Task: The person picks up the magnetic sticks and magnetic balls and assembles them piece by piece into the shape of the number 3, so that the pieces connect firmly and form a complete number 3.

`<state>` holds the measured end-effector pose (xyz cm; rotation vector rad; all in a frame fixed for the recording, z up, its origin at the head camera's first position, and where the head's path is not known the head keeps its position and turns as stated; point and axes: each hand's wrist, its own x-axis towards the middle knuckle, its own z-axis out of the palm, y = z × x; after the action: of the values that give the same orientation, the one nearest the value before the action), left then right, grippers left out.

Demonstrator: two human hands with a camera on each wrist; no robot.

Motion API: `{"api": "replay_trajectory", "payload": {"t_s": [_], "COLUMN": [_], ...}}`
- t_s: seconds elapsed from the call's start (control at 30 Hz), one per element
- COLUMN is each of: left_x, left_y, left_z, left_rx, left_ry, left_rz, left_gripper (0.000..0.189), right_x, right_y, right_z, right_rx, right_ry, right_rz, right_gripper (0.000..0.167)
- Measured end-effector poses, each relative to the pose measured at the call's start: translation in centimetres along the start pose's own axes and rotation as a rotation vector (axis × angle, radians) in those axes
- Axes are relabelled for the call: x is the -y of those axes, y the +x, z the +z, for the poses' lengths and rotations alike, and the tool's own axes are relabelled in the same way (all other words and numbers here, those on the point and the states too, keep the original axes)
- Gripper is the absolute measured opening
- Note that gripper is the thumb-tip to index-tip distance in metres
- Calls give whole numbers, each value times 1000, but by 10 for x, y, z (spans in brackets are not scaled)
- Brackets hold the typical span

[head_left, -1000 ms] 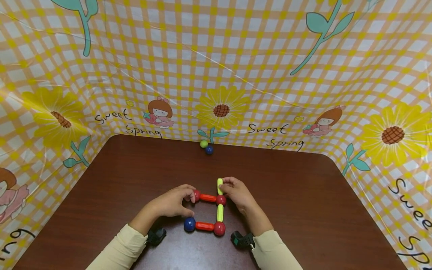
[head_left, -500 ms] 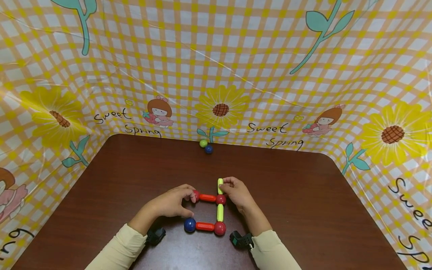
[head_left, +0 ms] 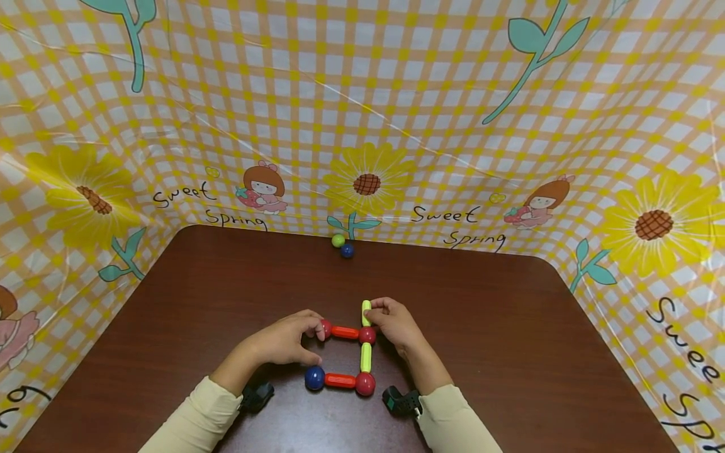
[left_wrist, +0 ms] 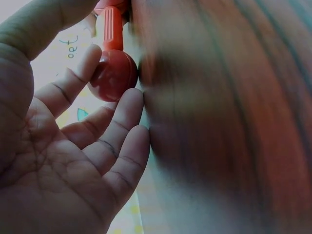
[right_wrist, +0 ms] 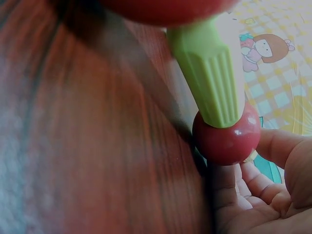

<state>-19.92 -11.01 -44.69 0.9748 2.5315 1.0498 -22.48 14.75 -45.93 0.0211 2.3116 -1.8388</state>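
Note:
On the dark table lies a joined frame of magnetic balls and rods. My left hand touches the far-left red ball with its fingertips, the thumb held apart from it. An orange-red rod runs from that ball to another red ball. My right hand pinches a yellow-green rod that points away from this ball. A second yellow-green rod leads back to the near red ball. From there, an orange-red rod reaches a blue ball.
At the table's far edge sit a small green ball and a blue ball side by side. A checked, flowered cloth stands around the back and sides. Each wrist wears a black device, such as the left strap.
Both hands keep their places on the frame. The whole head view has shifted slightly, so everything appears a little further left.

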Motion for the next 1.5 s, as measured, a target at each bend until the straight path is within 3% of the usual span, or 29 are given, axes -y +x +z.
{"api": "replay_trajectory", "payload": {"t_s": [0.2,0.37,0.5,0.67,0.8,0.93,1.27,1.5], "left_x": [1,2,1,7,16,25,37,39], "left_y": [6,22,48,92,123,144,169,179], "left_z": [-8,-23,-36,-45,-48,-49,-40,-28], "left_rx": [23,-13,-67,-141,-169,-170,-181,-216], "left_ry": [-23,-31,12,55,58,108,250,239], "left_rz": [-2,-77,-130,-186,-188,-177,-282,-292], "left_gripper": [27,16,16,28,34,35,43,42], "right_x": [1,0,-3,-5,-4,-4,-5,-4], "right_y": [0,1,1,3,3,0,-2,-2], "right_z": [-1,0,1,-2,-2,-2,0,-1], "right_rx": [-13,-19,-25,-24,-23,-25,-31,-37], "right_ry": [1,6,5,12,2,9,31,8], "right_rz": [10,10,14,19,7,-3,-1,-1], "right_gripper": [21,21,21,21,21,20,19,20]}}
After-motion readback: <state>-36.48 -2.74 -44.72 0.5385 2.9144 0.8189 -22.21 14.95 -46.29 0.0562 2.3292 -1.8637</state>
